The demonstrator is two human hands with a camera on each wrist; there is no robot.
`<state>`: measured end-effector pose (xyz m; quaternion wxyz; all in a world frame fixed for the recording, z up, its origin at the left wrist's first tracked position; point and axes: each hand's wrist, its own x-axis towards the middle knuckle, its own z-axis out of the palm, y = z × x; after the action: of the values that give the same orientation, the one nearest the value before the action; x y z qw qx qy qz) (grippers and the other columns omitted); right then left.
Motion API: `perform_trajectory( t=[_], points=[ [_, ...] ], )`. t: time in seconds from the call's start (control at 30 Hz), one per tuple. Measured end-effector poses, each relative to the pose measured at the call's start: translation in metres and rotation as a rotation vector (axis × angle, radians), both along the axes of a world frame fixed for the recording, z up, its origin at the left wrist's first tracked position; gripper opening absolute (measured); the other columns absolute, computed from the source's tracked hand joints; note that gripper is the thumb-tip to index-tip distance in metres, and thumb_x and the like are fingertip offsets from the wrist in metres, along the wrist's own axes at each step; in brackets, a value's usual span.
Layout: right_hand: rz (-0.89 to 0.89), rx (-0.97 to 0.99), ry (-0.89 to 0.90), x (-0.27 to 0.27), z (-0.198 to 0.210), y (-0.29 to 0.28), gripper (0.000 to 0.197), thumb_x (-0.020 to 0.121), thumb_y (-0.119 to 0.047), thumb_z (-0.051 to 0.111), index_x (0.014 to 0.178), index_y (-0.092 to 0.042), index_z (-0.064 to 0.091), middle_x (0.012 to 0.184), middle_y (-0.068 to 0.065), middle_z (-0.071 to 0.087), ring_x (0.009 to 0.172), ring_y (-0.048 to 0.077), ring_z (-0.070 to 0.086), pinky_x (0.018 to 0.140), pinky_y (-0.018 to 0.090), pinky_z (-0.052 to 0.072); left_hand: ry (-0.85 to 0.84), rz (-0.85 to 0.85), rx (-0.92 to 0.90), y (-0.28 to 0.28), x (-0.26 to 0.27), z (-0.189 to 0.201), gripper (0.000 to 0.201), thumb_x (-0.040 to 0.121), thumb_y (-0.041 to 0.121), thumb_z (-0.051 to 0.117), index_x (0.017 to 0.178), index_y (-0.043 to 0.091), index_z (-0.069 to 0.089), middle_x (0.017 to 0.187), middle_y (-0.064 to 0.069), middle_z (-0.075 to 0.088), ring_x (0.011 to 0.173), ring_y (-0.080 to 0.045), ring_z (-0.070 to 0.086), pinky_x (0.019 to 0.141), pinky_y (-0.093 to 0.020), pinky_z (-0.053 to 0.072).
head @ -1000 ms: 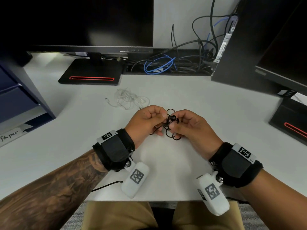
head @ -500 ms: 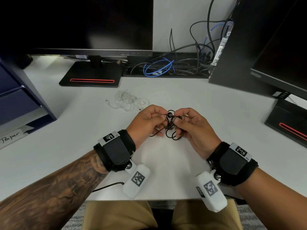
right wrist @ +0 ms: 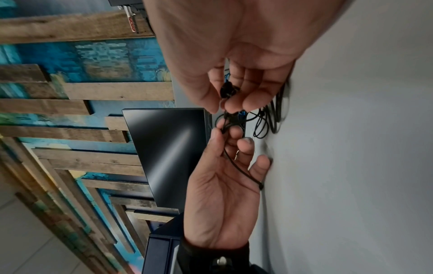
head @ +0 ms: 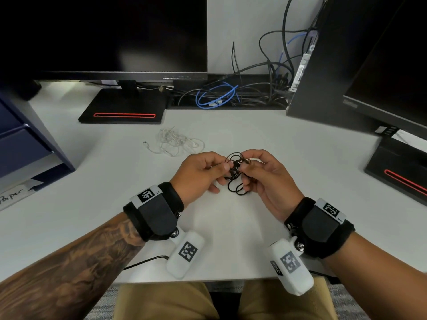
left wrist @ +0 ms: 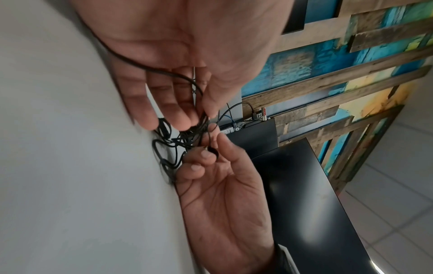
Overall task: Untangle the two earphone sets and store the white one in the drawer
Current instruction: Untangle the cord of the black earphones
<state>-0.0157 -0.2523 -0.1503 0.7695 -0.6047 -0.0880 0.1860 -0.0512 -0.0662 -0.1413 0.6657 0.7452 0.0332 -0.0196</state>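
Head view shows a white table (head: 300, 158) under two dark monitors (head: 104, 33), with cables (head: 231, 95) heaped against the wall and one blue drawer unit (head: 20, 144) at the left. Two earphone sets: white earphones (head: 175, 142) lie loose on the table, apart from the black earphones (head: 235, 174), whose tangle both hands pinch, left hand (head: 198, 174) and right hand (head: 270, 181) close together.

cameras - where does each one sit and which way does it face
Head: above, looking down at the desk; both forearms, left hand, right hand.
Left wrist: along the left palm toward the black earphones.
Right wrist: along the right palm toward them.
All three share both hands pinching the black earphones.
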Motion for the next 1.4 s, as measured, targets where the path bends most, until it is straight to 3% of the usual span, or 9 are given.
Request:
perform_trajectory(
  t=[0.1, 0.27, 0.37, 0.53, 0.7, 0.93, 1.03, 1.13, 1.4],
  points=[
    [-0.004, -0.014, -0.024, -0.002, -0.001, 0.001, 0.029, 0.092, 0.003, 0.065, 0.117, -0.011, 0.060, 0.087, 0.003, 0.066, 0.070, 0.015, 0.057, 0.062, 0.027, 0.048, 0.017, 0.003, -0.023, -0.001, -0.001, 0.000, 0.014, 0.097, 0.017, 0.061, 0.101, 0.008, 0.071, 0.088, -0.008, 0.071, 0.074, -0.014, 0.066, 0.069, -0.039, 0.057],
    [-0.008, -0.072, -0.065, -0.005, -0.002, 0.003, 0.025, 0.083, 0.001, 0.077, 0.091, -0.017, 0.061, 0.128, 0.009, 0.068, 0.078, 0.016, 0.063, 0.064, 0.028, 0.050, 0.047, -0.006, -0.090, 0.000, -0.002, 0.000, 0.016, 0.099, 0.017, 0.058, 0.099, 0.010, 0.072, 0.084, -0.002, 0.071, 0.075, -0.014, 0.064, 0.068, -0.035, 0.057],
    [0.003, -0.112, -0.083, -0.005, -0.002, 0.003, 0.020, 0.083, -0.003, 0.078, 0.086, -0.020, 0.069, 0.135, 0.001, 0.063, 0.080, 0.013, 0.065, 0.067, 0.029, 0.050, 0.040, 0.002, -0.110, 0.000, -0.003, 0.001, 0.016, 0.097, 0.020, 0.061, 0.099, 0.010, 0.074, 0.083, -0.002, 0.073, 0.078, -0.015, 0.066, 0.074, -0.038, 0.059],
    [0.053, -0.116, -0.116, -0.008, 0.000, 0.004, 0.021, 0.078, -0.017, 0.083, 0.090, -0.022, 0.066, 0.131, 0.000, 0.064, 0.084, 0.012, 0.065, 0.069, 0.029, 0.050, 0.008, 0.041, -0.123, -0.003, -0.004, 0.003, 0.016, 0.093, 0.022, 0.067, 0.092, 0.008, 0.075, 0.083, -0.012, 0.075, 0.078, -0.020, 0.070, 0.073, -0.036, 0.060],
    [0.013, -0.130, -0.121, -0.006, -0.001, 0.005, 0.006, 0.085, -0.021, 0.076, 0.083, -0.018, 0.071, 0.113, 0.007, 0.075, 0.082, 0.018, 0.064, 0.068, 0.033, 0.050, -0.014, 0.060, -0.049, -0.006, -0.003, 0.005, 0.021, 0.097, 0.023, 0.061, 0.083, 0.010, 0.070, 0.071, -0.002, 0.067, 0.068, -0.016, 0.061, 0.062, -0.031, 0.057],
    [0.012, -0.087, -0.097, -0.006, -0.002, 0.003, 0.006, 0.092, -0.015, 0.069, 0.086, -0.017, 0.070, 0.102, 0.011, 0.071, 0.082, 0.018, 0.063, 0.064, 0.029, 0.051, -0.026, 0.102, -0.074, -0.006, -0.002, 0.009, 0.019, 0.095, 0.016, 0.065, 0.106, 0.011, 0.051, 0.087, -0.009, 0.061, 0.064, -0.017, 0.065, 0.061, -0.040, 0.057],
    [0.008, -0.076, -0.086, -0.006, -0.002, 0.002, 0.004, 0.092, -0.016, 0.068, 0.088, -0.016, 0.069, 0.096, 0.011, 0.070, 0.082, 0.018, 0.062, 0.063, 0.029, 0.051, -0.019, 0.049, -0.049, -0.005, -0.004, 0.010, 0.017, 0.091, 0.011, 0.069, 0.106, 0.007, 0.062, 0.087, -0.004, 0.066, 0.068, -0.016, 0.067, 0.060, -0.035, 0.057],
    [0.006, -0.071, -0.080, -0.007, 0.000, 0.003, 0.002, 0.089, -0.018, 0.071, 0.087, -0.017, 0.070, 0.102, 0.015, 0.072, 0.083, 0.018, 0.064, 0.066, 0.030, 0.051, -0.041, 0.059, 0.014, -0.003, -0.003, 0.009, 0.008, 0.093, 0.009, 0.066, 0.099, 0.007, 0.071, 0.083, -0.007, 0.072, 0.072, -0.016, 0.069, 0.058, -0.030, 0.057],
    [-0.033, -0.033, -0.019, -0.005, 0.000, 0.002, 0.010, 0.080, -0.022, 0.076, 0.088, -0.015, 0.074, 0.114, -0.004, 0.072, 0.092, 0.017, 0.065, 0.080, 0.040, 0.049, 0.006, 0.152, 0.011, -0.001, 0.000, 0.008, 0.019, 0.100, 0.006, 0.051, 0.088, 0.011, 0.065, 0.079, -0.007, 0.068, 0.063, -0.011, 0.067, 0.056, -0.032, 0.056]
  ],
)
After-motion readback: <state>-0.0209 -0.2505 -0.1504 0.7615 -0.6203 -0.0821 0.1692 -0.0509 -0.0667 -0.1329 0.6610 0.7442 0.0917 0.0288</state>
